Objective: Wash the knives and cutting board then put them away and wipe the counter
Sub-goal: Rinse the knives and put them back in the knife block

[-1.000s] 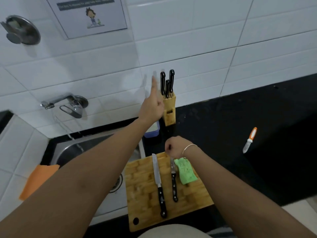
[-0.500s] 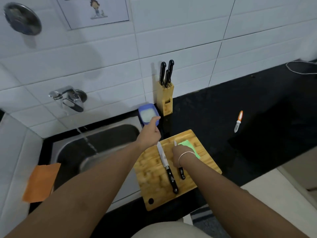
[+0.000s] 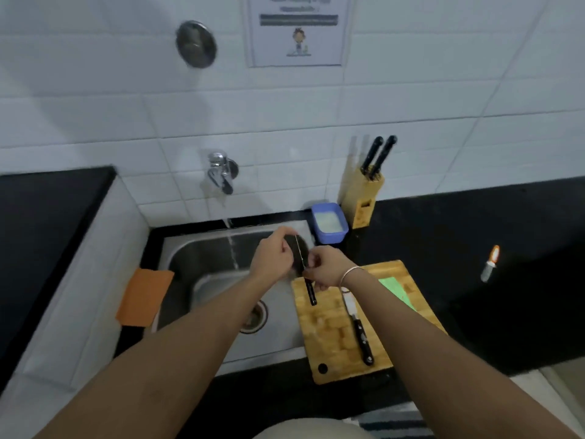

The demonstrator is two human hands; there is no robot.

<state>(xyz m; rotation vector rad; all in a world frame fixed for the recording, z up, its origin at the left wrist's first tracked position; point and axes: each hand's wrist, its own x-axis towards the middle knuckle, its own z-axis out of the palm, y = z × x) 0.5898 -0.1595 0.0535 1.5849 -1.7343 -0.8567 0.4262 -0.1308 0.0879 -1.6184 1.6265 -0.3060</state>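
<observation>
A black counter [image 3: 474, 248] is seen around a steel sink [image 3: 221, 280], and on it are set a wooden cutting board [image 3: 342, 337] at 5 o'clock of the sink, a knife block [image 3: 361, 198] and blue tub [image 3: 329, 226] at 2 o'clock, an orange-handled knife [image 3: 490, 263] at 3 o'clock.

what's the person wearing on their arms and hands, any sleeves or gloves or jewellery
Both forearms are bare right to the bottom edge of the view: no sleeves show. Neither the left hand nor the right hand has a glove. The one thing worn is a thin, pale metal-looking bangle round the right wrist. No rings or watch can be made out.
</observation>
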